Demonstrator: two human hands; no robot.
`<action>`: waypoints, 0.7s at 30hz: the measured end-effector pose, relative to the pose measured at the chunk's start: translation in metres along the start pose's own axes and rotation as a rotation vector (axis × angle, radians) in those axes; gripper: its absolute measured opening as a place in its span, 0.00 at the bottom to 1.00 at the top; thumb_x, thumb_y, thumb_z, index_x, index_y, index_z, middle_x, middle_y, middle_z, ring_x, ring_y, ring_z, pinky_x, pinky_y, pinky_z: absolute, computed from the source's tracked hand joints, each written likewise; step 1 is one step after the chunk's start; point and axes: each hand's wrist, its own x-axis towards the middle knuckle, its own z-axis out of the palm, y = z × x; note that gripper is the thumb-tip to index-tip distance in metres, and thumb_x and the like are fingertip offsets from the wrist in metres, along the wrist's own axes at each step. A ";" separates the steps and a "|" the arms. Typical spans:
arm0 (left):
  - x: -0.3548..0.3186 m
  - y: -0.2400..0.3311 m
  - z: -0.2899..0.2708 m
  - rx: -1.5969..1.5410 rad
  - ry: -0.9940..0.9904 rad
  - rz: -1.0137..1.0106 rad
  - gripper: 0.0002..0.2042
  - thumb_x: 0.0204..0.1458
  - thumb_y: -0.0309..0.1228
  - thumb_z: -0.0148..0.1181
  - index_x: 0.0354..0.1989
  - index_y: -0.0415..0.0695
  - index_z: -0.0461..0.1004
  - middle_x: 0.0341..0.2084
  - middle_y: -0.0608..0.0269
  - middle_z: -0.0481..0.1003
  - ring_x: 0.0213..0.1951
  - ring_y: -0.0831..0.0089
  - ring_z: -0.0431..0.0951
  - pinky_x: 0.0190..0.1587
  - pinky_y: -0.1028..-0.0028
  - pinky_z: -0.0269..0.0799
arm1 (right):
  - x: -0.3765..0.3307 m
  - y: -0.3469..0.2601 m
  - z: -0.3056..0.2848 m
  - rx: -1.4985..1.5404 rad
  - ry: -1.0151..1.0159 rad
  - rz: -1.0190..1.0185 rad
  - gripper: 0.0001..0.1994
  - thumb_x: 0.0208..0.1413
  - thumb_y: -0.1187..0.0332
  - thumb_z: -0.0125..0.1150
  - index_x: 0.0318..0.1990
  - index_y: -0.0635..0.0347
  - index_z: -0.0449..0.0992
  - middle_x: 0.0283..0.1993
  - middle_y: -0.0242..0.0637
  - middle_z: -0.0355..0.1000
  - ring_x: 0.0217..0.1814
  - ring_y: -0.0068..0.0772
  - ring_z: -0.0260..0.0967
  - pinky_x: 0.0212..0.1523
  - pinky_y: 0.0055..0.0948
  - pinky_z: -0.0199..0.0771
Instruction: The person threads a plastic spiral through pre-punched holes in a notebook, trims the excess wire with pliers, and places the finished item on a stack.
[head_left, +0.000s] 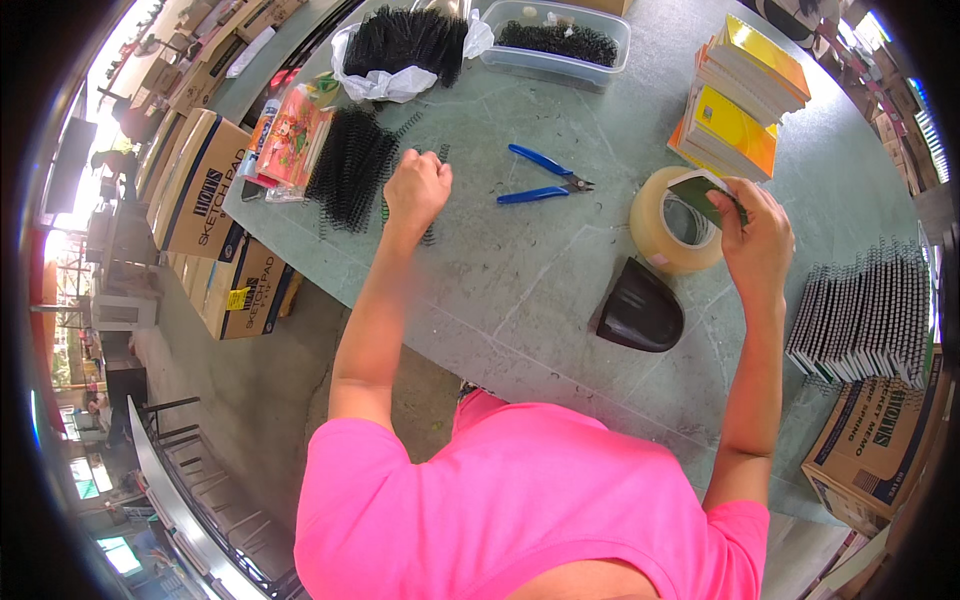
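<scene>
My left hand (418,190) is closed, its fingers pinched at a thin black spiral binding coil (429,236) whose ends show above and below the fist. Beside it lies a heap of black coils (352,172). My right hand (760,235) grips a small notepad (703,196) with a dark green face, tilted over a large roll of clear packing tape (655,225). The fingertips hide part of the pad. Between the two hands, blue-handled cutting pliers (545,176) lie with their handles spread. A black rounded object (642,308) rests nearer to me.
A bag of black coils (405,45) and a clear plastic tub (558,73) of coils stand at the far side. Yellow-orange pads (735,120) are stacked far right. Spiral-bound pads (862,315) sit at right above a carton (880,450). Cartons (205,185) stand left of the table.
</scene>
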 end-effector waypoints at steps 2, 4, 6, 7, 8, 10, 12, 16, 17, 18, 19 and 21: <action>-0.006 0.018 -0.013 -0.068 -0.148 -0.060 0.16 0.42 0.44 0.64 0.29 0.43 0.74 0.30 0.56 0.72 0.38 0.58 0.74 0.38 0.61 0.69 | -0.004 0.005 0.005 -0.032 -0.025 -0.013 0.06 0.49 0.66 0.61 0.32 0.57 0.75 0.31 0.38 0.74 0.34 0.41 0.71 0.35 0.36 0.66; -0.016 0.013 -0.011 -0.065 -0.145 -0.035 0.18 0.41 0.43 0.65 0.34 0.42 0.72 0.30 0.56 0.72 0.37 0.58 0.74 0.38 0.62 0.68 | -0.016 0.009 0.021 -0.084 -0.071 -0.031 0.06 0.49 0.66 0.61 0.33 0.57 0.75 0.31 0.37 0.74 0.34 0.40 0.71 0.35 0.35 0.66; -0.022 0.005 -0.007 -0.073 -0.137 -0.008 0.21 0.40 0.42 0.66 0.38 0.41 0.71 0.30 0.55 0.73 0.37 0.58 0.74 0.38 0.62 0.68 | -0.017 0.012 0.022 -0.090 -0.053 -0.050 0.06 0.49 0.66 0.60 0.33 0.57 0.75 0.31 0.37 0.74 0.35 0.39 0.71 0.36 0.35 0.66; -0.022 0.001 -0.005 -0.083 -0.130 0.006 0.22 0.40 0.41 0.67 0.39 0.41 0.70 0.30 0.55 0.73 0.37 0.58 0.74 0.38 0.62 0.68 | -0.017 0.012 0.023 -0.091 -0.043 -0.057 0.06 0.49 0.65 0.60 0.33 0.56 0.74 0.31 0.36 0.74 0.35 0.39 0.71 0.36 0.35 0.66; -0.023 -0.003 -0.003 -0.093 -0.124 0.022 0.23 0.40 0.41 0.67 0.41 0.41 0.69 0.31 0.54 0.73 0.37 0.58 0.73 0.39 0.61 0.68 | -0.017 0.011 0.025 -0.083 -0.052 -0.050 0.06 0.49 0.66 0.60 0.33 0.56 0.74 0.31 0.36 0.74 0.36 0.39 0.71 0.37 0.35 0.66; -0.018 -0.017 -0.002 -0.176 0.026 0.169 0.22 0.39 0.40 0.67 0.40 0.40 0.69 0.31 0.54 0.73 0.37 0.57 0.73 0.39 0.62 0.68 | -0.014 0.008 0.025 -0.069 -0.059 -0.045 0.06 0.50 0.66 0.60 0.33 0.56 0.75 0.31 0.36 0.75 0.37 0.39 0.71 0.38 0.36 0.66; -0.016 -0.021 -0.006 -0.209 0.112 0.215 0.21 0.39 0.40 0.67 0.38 0.40 0.70 0.31 0.52 0.73 0.36 0.55 0.73 0.39 0.61 0.69 | -0.015 0.009 0.024 -0.051 -0.067 -0.050 0.06 0.49 0.66 0.60 0.33 0.56 0.75 0.31 0.36 0.75 0.37 0.39 0.71 0.38 0.36 0.66; -0.020 -0.007 -0.019 -0.032 -0.059 -0.070 0.19 0.40 0.44 0.66 0.33 0.40 0.73 0.27 0.49 0.75 0.33 0.51 0.76 0.37 0.59 0.70 | -0.016 0.010 0.021 -0.029 -0.068 -0.048 0.06 0.49 0.66 0.60 0.34 0.57 0.75 0.32 0.37 0.75 0.37 0.40 0.71 0.38 0.36 0.67; -0.022 -0.003 -0.019 0.050 -0.156 -0.183 0.19 0.41 0.45 0.66 0.31 0.40 0.73 0.26 0.48 0.75 0.33 0.50 0.76 0.36 0.59 0.70 | -0.016 0.011 0.022 -0.037 -0.064 -0.039 0.06 0.49 0.67 0.60 0.34 0.57 0.75 0.32 0.37 0.75 0.37 0.41 0.71 0.38 0.37 0.67; -0.026 -0.006 -0.014 0.066 -0.017 -0.084 0.18 0.44 0.46 0.63 0.26 0.40 0.75 0.25 0.46 0.76 0.32 0.49 0.77 0.35 0.58 0.71 | -0.015 0.011 0.023 -0.037 -0.056 -0.038 0.06 0.49 0.67 0.60 0.34 0.57 0.75 0.32 0.37 0.75 0.37 0.41 0.71 0.38 0.37 0.67; -0.026 -0.010 -0.013 0.039 -0.017 -0.093 0.18 0.45 0.45 0.62 0.26 0.40 0.74 0.25 0.47 0.76 0.33 0.49 0.77 0.35 0.58 0.72 | -0.013 0.011 0.023 -0.038 -0.049 -0.037 0.06 0.49 0.67 0.60 0.34 0.57 0.75 0.32 0.37 0.75 0.36 0.41 0.71 0.38 0.37 0.67; -0.023 -0.011 -0.015 -0.019 -0.019 -0.101 0.16 0.46 0.43 0.60 0.26 0.40 0.73 0.26 0.48 0.76 0.33 0.50 0.77 0.35 0.57 0.72 | -0.013 0.009 0.018 0.014 -0.086 0.045 0.06 0.49 0.67 0.60 0.33 0.57 0.75 0.32 0.37 0.75 0.36 0.41 0.71 0.38 0.37 0.67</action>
